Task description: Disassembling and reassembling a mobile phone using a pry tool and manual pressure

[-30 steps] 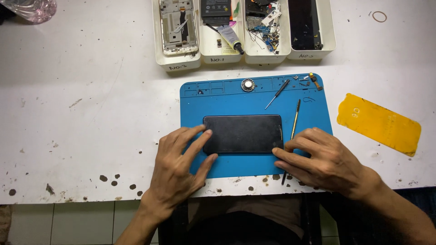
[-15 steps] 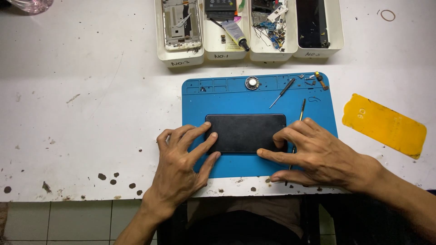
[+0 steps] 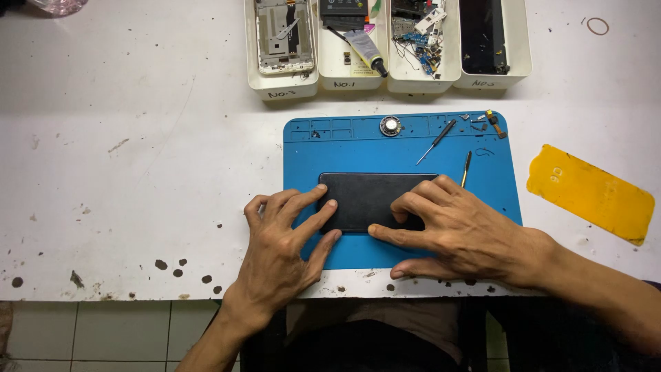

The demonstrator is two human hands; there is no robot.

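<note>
1. Phone (image 3: 365, 196): black slab, lying flat and lengthwise on the mat, near its middle. Its right end and lower right edge are hidden under the right hand; the lower left corner is covered by left fingertips. Whether the face shown is screen or back cannot be told.
2. Mat (image 3: 406, 145): blue, on the white table (image 3: 138, 172); its lower edge is partly hidden by both hands.
3. Left hand (image 3: 282, 255): palm down, fingers spread and nearly straight, tips resting on the phone's left end and lower left corner. Nothing is clasped (an open, pressing pose); wrist runs off the table's near edge.
4. Right hand (image 3: 461, 234): palm down over the phone's right end, fingers bent, tips pressing its top face; thumb stretched along the mat below. It closes round nothing; the forearm is cut off at the frame's right edge.
5. Screwdriver (image 3: 436, 142): thin, slanted, on the mat above the phone, apart from both hands.
6. Pry tool (image 3: 466, 168): yellowish; its lower end is hidden behind the right fingers.
7. Trays (image 3: 385, 79): four white, cut off at the top; contents hard to make out.
8. Yellow sheet (image 3: 591, 193): flat, right of the mat.
</note>
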